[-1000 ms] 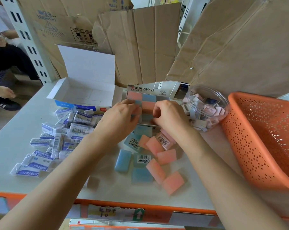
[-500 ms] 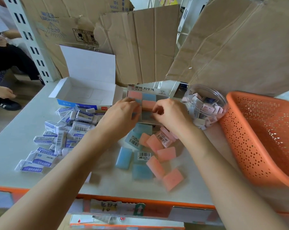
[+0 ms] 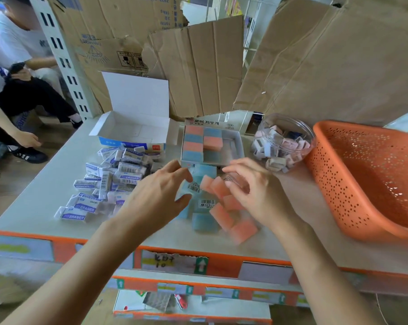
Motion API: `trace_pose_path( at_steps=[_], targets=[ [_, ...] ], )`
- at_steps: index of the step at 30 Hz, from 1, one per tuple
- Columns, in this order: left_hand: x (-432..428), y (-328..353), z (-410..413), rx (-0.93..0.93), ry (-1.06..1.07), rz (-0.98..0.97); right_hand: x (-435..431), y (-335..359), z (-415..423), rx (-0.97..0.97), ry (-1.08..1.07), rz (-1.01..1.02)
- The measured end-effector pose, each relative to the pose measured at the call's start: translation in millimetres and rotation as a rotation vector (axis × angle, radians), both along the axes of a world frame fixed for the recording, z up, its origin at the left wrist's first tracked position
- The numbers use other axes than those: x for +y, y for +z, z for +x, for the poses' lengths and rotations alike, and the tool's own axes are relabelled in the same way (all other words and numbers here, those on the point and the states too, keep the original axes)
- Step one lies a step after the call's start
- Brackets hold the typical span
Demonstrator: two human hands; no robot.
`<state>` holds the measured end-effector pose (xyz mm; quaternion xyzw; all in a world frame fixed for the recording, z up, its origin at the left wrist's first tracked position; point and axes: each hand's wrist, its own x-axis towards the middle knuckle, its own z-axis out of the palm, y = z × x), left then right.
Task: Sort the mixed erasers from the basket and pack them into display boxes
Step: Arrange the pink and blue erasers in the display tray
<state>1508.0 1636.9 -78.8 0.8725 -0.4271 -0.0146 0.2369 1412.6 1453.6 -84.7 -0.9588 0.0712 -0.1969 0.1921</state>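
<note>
On the far left of the bench (image 3: 34, 202), a heap of white-sleeved erasers (image 3: 109, 181) lies in front of an open white box (image 3: 132, 130), probably gathered there so that this kind can go into that box.

The left hand (image 3: 158, 195) hovers over the near-centre of the bench. Its fingers (image 3: 172, 168) are spread apart and hold nothing.

Just beyond both hands sits the display box (image 3: 235, 143). Pink and blue blocks fill its left part in rows and its right part is bare. It looks to be placed close so that each block has only a short way to travel.

Under and between the hands lie the loose pink and blue erasers (image 3: 221, 214), still unpacked.

The right hand (image 3: 252, 191) curves over a pink one. Its fingers (image 3: 238, 165) are loosely curled, and blur stops us telling whether they pinch it yet.

Further right stand a clear jar (image 3: 285, 141) of small erasers and the orange basket (image 3: 367, 184).

Half a second ago both hands were up at the display box, pressing on its contents. Now they have drawn back to the loose pile, so we judge that 1 more block is about to be picked.
</note>
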Motion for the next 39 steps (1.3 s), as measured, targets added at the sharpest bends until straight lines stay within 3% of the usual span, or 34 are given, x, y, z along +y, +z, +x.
trace_pose_path(
  at_steps=[7, 12, 17, 20, 26, 29, 35, 39],
  targets=[
    [5, -8, -12, -0.086, -0.019, 0.118, 2, -5, -10, -0.033, -0.02, -0.004],
    [2, -2, -15, -0.049, -0.026, 0.167, 3, -4, -10, -0.047, -0.009, -0.003],
    [3, -2, -16, 0.006, -0.028, 0.091, 10, 2, -11, -0.125, 0.036, 0.028],
    [4, 4, -14, 0.041, -0.052, -0.023, 20, 7, -10, -0.135, 0.045, 0.245],
    [-4, 19, -14, 0.005, -0.173, -0.164, 33, 18, 0, 0.085, 0.007, 0.839],
    [-9, 18, -10, -0.016, -0.198, -0.174, 30, 23, 5, 0.118, 0.016, 0.969],
    [-21, 10, 14, -0.051, -0.033, 0.021, -3, 25, 25, 0.004, -0.177, 0.811],
    [-37, 5, 31, -0.034, -0.005, 0.122, -21, 21, 56, 0.073, -0.245, 0.657]
  ],
)
